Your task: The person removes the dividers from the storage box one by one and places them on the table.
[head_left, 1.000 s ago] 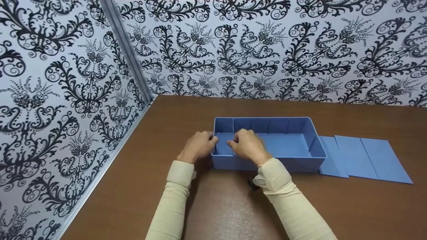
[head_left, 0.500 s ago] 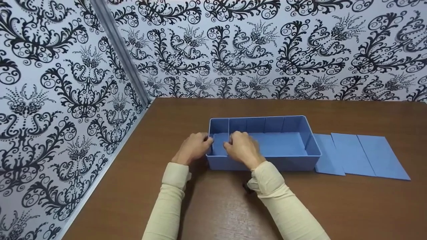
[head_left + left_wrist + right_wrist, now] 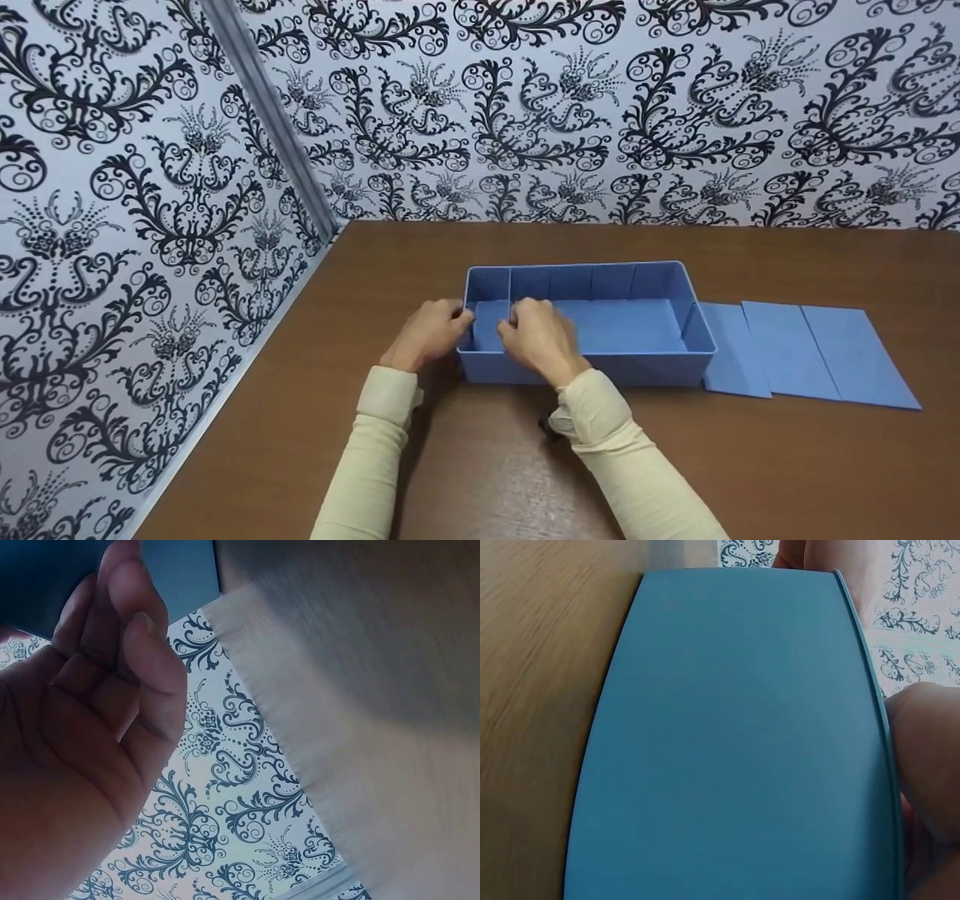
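A long blue plastic bin [image 3: 585, 369] sits on the wooden table, its near wall filling much of the right wrist view. Across its left part stands an upright divider panel [image 3: 510, 286], which marks off a narrow compartment. My left hand [image 3: 427, 330] grips the rim of the bin's left end wall, and the left wrist view has its fingers [image 3: 154, 664] bent beside the blue plastic. Reaching over the near wall, my right hand [image 3: 541, 337] pinches the divider at its top edge. The right fingertips are partly hidden behind the hand.
To the right of the bin, several flat blue panels [image 3: 862, 356] lie overlapping on the brown table [image 3: 787, 465]. Patterned wall panels [image 3: 562, 112] rise behind the table and along its left side. Slots line the bin's far inner wall.
Bin, panels and hands sit slightly farther left in the view, as the view has shifted. Both hands keep their places at the end wall and the divider.
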Demonstrator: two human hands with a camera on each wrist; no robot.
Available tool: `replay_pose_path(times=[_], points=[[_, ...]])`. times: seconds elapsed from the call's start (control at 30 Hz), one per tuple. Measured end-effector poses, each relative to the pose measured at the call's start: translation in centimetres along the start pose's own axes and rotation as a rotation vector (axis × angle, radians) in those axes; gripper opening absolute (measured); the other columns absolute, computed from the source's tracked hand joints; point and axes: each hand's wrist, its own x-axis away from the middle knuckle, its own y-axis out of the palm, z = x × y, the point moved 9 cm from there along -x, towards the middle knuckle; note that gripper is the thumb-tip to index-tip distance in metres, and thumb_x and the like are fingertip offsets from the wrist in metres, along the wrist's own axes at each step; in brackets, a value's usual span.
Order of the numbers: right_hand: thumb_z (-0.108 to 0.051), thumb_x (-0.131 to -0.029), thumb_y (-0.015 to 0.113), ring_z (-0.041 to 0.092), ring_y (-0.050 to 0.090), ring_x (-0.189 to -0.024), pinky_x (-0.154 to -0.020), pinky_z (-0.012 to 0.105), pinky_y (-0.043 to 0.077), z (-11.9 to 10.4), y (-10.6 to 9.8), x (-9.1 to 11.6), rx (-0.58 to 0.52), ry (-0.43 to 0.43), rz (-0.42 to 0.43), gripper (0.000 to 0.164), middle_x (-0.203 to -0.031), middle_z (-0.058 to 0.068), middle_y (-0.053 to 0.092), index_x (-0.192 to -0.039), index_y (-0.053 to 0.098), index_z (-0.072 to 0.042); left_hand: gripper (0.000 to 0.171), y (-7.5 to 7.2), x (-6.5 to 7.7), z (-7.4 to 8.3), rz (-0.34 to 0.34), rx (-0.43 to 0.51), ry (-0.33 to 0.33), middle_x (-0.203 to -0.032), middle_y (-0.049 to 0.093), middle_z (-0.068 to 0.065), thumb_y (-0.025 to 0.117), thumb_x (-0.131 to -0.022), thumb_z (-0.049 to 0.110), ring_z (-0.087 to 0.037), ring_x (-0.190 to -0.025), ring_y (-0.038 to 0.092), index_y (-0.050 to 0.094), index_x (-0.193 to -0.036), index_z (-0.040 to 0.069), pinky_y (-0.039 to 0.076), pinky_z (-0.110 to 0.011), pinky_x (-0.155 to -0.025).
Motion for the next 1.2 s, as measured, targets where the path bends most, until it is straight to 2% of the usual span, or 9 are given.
replay_pose_path(times=[0.2,0.4,0.63,0.97,1.2], points=[[-0.016,-0.089,0.063,0.009,0.035,-0.044,-0.045,0.029,0.027,-0.8,-0.6,0.2,-0.022,-0.066,0.064,0.043,-0.048,-0.008,0.036,-0.052,0.042,-0.018,0.024,-0.2,-0.1,0.1,0.024,-0.022,0.023,-0.076,0.054,-0.004,0.049,-0.1,0.026,-0.022,-0.073,0.055,0.066,-0.096,0.009,0.044,-0.038,-0.07],[-0.019,-0.091,0.063,0.008,0.036,-0.044,-0.045,0.028,0.027,-1.3,-0.7,0.1,-0.037,-0.054,0.07,0.043,-0.049,-0.008,0.036,-0.053,0.042,-0.018,0.025,-0.5,0.1,-0.4,0.01,-0.012,0.007,-0.076,0.054,-0.005,0.049,-0.1,0.027,-0.022,-0.072,0.055,0.065,-0.095,0.009,0.043,-0.037,-0.068],[-0.02,-0.091,0.064,0.008,0.036,-0.045,-0.046,0.028,0.027,-1.5,-1.2,0.1,-0.041,-0.05,0.09,0.043,-0.051,-0.008,0.034,-0.056,0.041,-0.018,0.029,-0.4,0.2,-0.5,-0.014,-0.005,0.002,-0.081,0.056,-0.007,0.048,-0.101,0.029,-0.025,-0.08,0.057,0.066,-0.108,0.007,0.045,-0.039,-0.074],[-0.02,-0.09,0.064,0.009,0.037,-0.049,-0.05,0.03,0.03,-1.3,-2.3,0.4,-0.032,-0.068,0.144,0.039,-0.054,-0.009,0.035,-0.058,0.041,-0.019,0.031,0.1,0.0,0.1,-0.018,0.01,0.008,-0.086,0.058,-0.008,0.047,-0.102,0.029,-0.026,-0.084,0.057,0.066,-0.109,0.007,0.045,-0.04,-0.077],[-0.018,-0.088,0.064,0.01,0.04,-0.048,-0.048,0.03,0.031,-1.8,-3.0,0.4,-0.041,-0.108,0.207,0.043,-0.051,-0.009,0.036,-0.054,0.038,-0.02,0.026,-0.1,0.0,0.4,0.004,-0.001,0.027,-0.077,0.053,-0.005,0.049,-0.101,0.026,-0.023,-0.076,0.055,0.066,-0.099,0.007,0.044,-0.039,-0.072]])
